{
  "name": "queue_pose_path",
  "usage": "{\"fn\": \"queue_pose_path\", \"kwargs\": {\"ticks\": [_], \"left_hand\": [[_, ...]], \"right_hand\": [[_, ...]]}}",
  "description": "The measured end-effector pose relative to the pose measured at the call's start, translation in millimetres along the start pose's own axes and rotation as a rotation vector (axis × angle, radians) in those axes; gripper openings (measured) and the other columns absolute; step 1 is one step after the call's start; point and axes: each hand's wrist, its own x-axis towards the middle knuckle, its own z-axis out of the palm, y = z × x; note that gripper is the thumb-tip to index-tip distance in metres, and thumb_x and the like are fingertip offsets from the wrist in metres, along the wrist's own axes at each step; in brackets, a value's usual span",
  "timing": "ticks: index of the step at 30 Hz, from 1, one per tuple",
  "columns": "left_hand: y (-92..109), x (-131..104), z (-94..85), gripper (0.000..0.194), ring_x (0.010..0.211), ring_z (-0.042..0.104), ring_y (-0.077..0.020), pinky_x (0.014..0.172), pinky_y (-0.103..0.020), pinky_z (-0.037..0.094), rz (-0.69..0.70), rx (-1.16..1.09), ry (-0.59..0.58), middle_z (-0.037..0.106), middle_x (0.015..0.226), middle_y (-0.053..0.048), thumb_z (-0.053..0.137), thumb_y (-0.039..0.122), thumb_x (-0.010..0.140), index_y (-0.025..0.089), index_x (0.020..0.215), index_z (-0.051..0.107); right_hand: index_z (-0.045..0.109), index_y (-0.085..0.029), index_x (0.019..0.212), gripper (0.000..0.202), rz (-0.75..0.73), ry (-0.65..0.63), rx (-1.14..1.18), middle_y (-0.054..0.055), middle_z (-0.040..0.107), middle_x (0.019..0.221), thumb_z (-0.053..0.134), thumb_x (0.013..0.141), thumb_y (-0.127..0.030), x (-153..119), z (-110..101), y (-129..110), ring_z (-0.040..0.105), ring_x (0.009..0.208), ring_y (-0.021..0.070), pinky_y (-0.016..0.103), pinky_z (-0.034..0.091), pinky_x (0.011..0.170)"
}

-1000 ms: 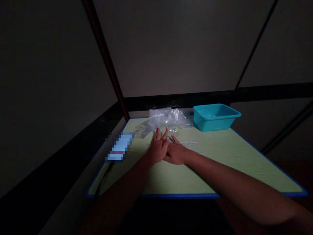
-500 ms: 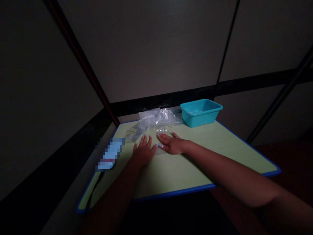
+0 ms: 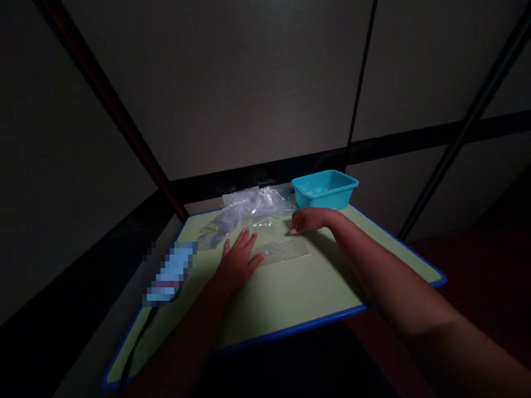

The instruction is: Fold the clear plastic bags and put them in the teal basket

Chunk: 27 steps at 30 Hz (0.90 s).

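Observation:
My left hand lies flat on the table with its fingers spread, the thumb at the left end of a clear plastic bag. That bag is spread out flat on the tabletop. My right hand is above the table, beyond the bag's right part and just in front of the blue basin. Its fingers are curled downward and closed; whether anything is between them is hidden. Behind the left hand is a crumpled pile of clear plastic bags.
A turquoise basin stands at the back right of the light green table, which has a blue edge. A blurred-out phone-like object is at the left edge, with a dark cord below it. Wall panels rise behind.
My right hand has lifted off the flat bag and moved right toward the basin, its fingers now curled, baring the bag. My left hand stays flat. The view has shifted slightly right.

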Motion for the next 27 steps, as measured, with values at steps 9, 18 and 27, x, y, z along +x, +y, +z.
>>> {"fn": "queue_pose_path", "kwargs": {"ticks": [9,18,27], "left_hand": [[6.0,-3.6,1.6,0.061,0.14,0.015,-0.0254,0.107,-0.061,0.006,0.047,0.005,-0.104,0.019,0.152,-0.012,0.035,0.05,0.09,0.02,0.142,0.03],[27.0,-2.0,7.4,0.08,0.141,0.01,-0.028,0.108,-0.058,0.009,0.006,0.008,-0.067,0.011,0.152,-0.017,0.038,0.06,0.084,0.011,0.145,0.019],[26.5,-1.7,16.9,0.086,0.14,0.008,-0.0332,0.106,-0.057,0.016,-0.001,0.004,-0.087,0.014,0.152,-0.017,0.036,0.069,0.081,0.012,0.145,0.022]], "right_hand": [[0.069,-0.008,0.093,0.05,0.032,-0.227,-0.144,0.009,0.067,0.088,0.07,0.066,-0.051,-1.1,3.2,-18.2,0.058,0.076,0.0193,0.024,0.037,0.059],[0.065,-0.011,0.09,0.027,-0.032,-0.145,0.101,0.007,0.067,0.071,0.062,0.076,-0.033,1.5,11.4,-18.5,0.061,0.065,0.0187,0.026,0.041,0.059],[0.051,-0.016,0.103,0.037,-0.008,-0.135,0.486,-0.004,0.058,0.05,0.063,0.068,-0.01,7.2,21.1,-7.5,0.056,0.046,0.0137,0.024,0.043,0.049]]}}
